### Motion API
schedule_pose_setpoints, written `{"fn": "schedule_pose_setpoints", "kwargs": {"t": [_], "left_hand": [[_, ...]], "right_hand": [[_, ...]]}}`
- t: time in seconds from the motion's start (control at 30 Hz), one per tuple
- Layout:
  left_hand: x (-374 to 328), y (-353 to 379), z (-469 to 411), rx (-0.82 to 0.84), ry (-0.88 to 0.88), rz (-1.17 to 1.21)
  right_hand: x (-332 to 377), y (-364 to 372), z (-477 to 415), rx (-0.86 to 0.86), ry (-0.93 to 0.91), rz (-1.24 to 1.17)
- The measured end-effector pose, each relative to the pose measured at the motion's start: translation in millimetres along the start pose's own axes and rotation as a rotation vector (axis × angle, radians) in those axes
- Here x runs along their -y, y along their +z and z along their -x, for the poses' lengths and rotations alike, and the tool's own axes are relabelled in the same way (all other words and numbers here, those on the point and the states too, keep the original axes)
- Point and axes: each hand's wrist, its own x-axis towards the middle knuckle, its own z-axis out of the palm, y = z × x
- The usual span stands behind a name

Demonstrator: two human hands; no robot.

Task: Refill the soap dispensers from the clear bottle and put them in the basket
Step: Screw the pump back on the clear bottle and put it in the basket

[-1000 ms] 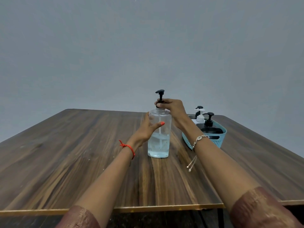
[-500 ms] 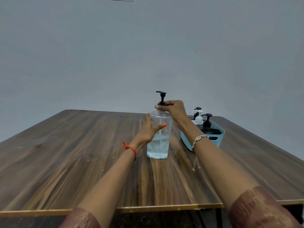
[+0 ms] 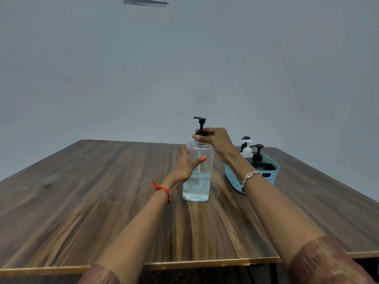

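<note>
Now the left hand (image 3: 184,169) grips the clear bottle (image 3: 196,185) upright on the bench (image 3: 82,201); the right hand (image 3: 217,140) pinches its pump collar (image 3: 202,132). The basket (image 3: 231,179) stands at its three o'clock.

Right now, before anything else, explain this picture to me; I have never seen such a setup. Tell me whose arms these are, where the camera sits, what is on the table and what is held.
There is no machine here. A person works with bare hands, and the single camera sits on their head, looking forward and down, so both arms reach in from below. On the wooden table stands a clear bottle, upright and partly filled with liquid. The left hand grips its body. The right hand grips the collar of its black pump. To the right stands a blue basket holding soap dispensers, among them a dark dispenser and a white dispenser.
</note>
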Motion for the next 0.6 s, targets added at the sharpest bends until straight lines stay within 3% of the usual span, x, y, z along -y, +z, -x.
{"fn": "schedule_pose_setpoints", "kwargs": {"t": [0.33, 0.5, 0.6], "left_hand": [[-3.1, 2.4, 2.8, -0.021, -0.016, 0.007], [37.2, -11.2, -17.3, 0.082, -0.027, 0.039], [8.0, -13.1, 16.6, 0.149, -0.089, 0.072]], "right_hand": [[-1.6, 31.8, 8.9, -0.292, -0.111, 0.188], [-7.8, 20.6, 16.7, -0.132, -0.143, 0.229], [-23.9, 15.7, 27.4, -0.038, -0.051, 0.243]]}}
